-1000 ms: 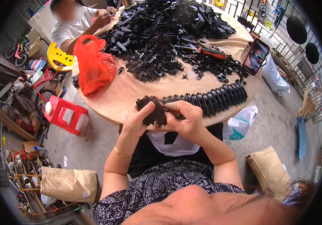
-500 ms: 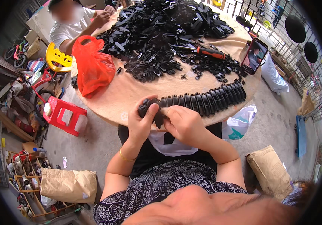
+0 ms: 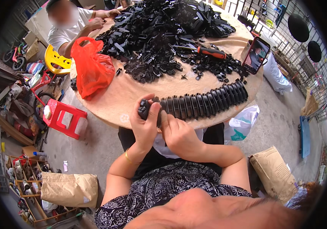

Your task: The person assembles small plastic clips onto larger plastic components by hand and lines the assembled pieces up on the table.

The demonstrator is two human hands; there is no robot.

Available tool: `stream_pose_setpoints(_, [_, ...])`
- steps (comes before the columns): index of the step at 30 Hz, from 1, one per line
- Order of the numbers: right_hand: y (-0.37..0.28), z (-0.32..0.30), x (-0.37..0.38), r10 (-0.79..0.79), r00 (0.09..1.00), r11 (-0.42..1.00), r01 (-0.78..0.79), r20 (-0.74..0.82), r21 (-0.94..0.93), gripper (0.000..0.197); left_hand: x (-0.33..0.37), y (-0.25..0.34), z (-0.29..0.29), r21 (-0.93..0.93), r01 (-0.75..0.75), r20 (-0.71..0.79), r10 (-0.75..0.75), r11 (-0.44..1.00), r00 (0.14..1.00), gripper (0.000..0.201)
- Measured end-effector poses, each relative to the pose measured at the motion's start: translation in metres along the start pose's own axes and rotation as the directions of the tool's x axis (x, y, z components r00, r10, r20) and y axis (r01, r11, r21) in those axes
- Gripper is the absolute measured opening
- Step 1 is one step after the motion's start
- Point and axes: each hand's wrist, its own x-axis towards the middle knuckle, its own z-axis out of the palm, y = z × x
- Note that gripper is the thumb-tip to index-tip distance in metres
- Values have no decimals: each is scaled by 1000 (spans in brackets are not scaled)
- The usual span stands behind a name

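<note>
My left hand (image 3: 142, 128) is wrapped round a small bunch of black plastic parts (image 3: 144, 109) just above the table's near edge. Against the same bunch, my right hand (image 3: 182, 137) presses with its fingers closed; whether a separate piece sits in them is hidden. Starting beside my hands, a curved row of matching black plastic parts (image 3: 205, 104) lies side by side and runs off to the right. Beyond it spreads a big heap of loose black plastic pieces (image 3: 163, 34). A screwdriver (image 3: 211, 52) with a red and black handle rests on the heap's right side.
A cloth-covered round table (image 3: 129, 89) bears everything. On it are a red plastic bag (image 3: 91, 72) at left and a propped phone (image 3: 256, 55) at right. Across at far left sits another person (image 3: 70, 32), hands at the heap. A red stool (image 3: 65, 117) and paper sacks (image 3: 70, 189) stand on the floor.
My right hand has shifted slightly left and down, closer against my left hand and the held parts. The other person's hands have moved apart.
</note>
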Motion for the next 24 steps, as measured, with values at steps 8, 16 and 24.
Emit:
stream_pose_setpoints(8, [64,-16,19,286,957,918,-286,40,274,26,-22,-3,-20,145,-120,243,83,982,967,29])
stream_pose_setpoints(16, [156,48,71,181,974,982,-172,137,-77,11,-66,-68,-4,519,-638,807,-79,568,586,55])
stream_pose_setpoints(24, [163,60,78,236,945,963,-196,225,-184,9,-15,7,-37,361,-509,675,157,781,721,12])
